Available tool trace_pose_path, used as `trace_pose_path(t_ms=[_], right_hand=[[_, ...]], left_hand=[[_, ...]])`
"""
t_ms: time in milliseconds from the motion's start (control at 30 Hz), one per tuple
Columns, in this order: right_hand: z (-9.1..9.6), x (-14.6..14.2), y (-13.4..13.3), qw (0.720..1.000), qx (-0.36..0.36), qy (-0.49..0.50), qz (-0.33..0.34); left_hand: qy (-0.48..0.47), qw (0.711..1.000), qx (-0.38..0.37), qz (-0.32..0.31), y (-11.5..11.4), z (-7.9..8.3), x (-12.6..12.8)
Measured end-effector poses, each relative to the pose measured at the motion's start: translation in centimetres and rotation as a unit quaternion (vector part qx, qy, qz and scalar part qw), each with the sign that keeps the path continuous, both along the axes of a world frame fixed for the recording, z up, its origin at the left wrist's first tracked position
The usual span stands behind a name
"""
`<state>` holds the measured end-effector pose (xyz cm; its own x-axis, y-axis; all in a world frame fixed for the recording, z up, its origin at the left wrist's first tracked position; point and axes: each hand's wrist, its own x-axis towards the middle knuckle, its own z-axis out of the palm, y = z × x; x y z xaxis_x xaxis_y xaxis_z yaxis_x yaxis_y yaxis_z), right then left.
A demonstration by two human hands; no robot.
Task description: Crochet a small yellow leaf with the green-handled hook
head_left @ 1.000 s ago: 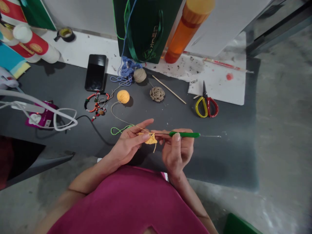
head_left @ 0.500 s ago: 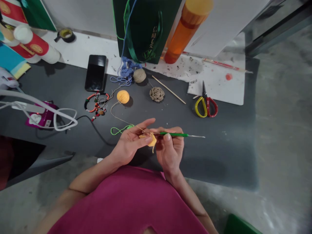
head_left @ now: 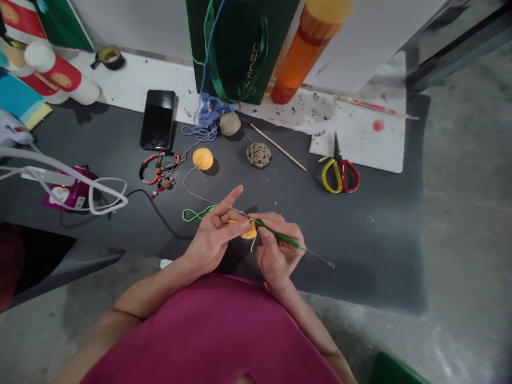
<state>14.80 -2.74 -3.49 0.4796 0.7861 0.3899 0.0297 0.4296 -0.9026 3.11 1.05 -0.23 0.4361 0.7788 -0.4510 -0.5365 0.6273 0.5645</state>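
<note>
Near the front edge of a dark grey table (head_left: 360, 229), both hands meet over a small yellow crocheted piece (head_left: 249, 233). The left hand (head_left: 210, 234) pinches it between thumb and fingers, index finger stretched out; the right hand (head_left: 280, 248) is closed around the green handle of a crochet hook (head_left: 280, 233), its bare metal end slanting out past the palm. Fingers hide part of both.

Just beside the left hand, and partly behind it, lies a loop of bright green yarn (head_left: 200, 215). Farther back sit a yellow ball (head_left: 202, 159), a beaded bracelet (head_left: 159, 175), a black phone (head_left: 157, 120) and a tan yarn ball (head_left: 230, 124) touching a heap of blue yarn (head_left: 210, 111). Scissors (head_left: 338, 156) lie well to the right, blades over a stained white board (head_left: 360, 149). A dark green bag (head_left: 232, 48) and an orange bottle (head_left: 302, 56) stand along the back.

The yellow piece looks knobbly, with a short tail of yarn hanging down. A thin pale strand curves from beside the smooth, round yellow ball to the left hand. Near a straight, slim wooden stick (head_left: 278, 146), a brown rosette (head_left: 258, 154) shows ridged, petal-like coils. The bottle is a glossy, translucent cylinder.
</note>
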Motion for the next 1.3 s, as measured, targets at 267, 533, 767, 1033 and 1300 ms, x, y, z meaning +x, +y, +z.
trace_pose_path(t_ms=[267,533,767,1033,1300], right_hand=[[0.1,0.3,-0.7,0.988,-0.101,0.111,-0.027],[0.4,0.8,-0.9,0.985,-0.145,0.072,-0.059],[1.2,0.6,-0.1,0.981,-0.142,0.132,-0.019],[0.8,0.1,-0.1,0.98,-0.087,0.169,0.064],[0.6,1.3,-0.2,0.994,-0.002,-0.105,0.039]], left_hand=[[-0.004,1.0,-0.01,-0.014,0.2,0.1,0.0],[0.007,1.0,-0.003,-0.014,0.3,0.0,-0.4],[-0.025,0.999,-0.014,-0.035,0.3,0.0,-0.6],[0.01,0.999,0.026,-0.028,0.0,-0.1,-0.2],[0.033,0.998,0.054,0.009,-0.1,-0.2,0.0]])
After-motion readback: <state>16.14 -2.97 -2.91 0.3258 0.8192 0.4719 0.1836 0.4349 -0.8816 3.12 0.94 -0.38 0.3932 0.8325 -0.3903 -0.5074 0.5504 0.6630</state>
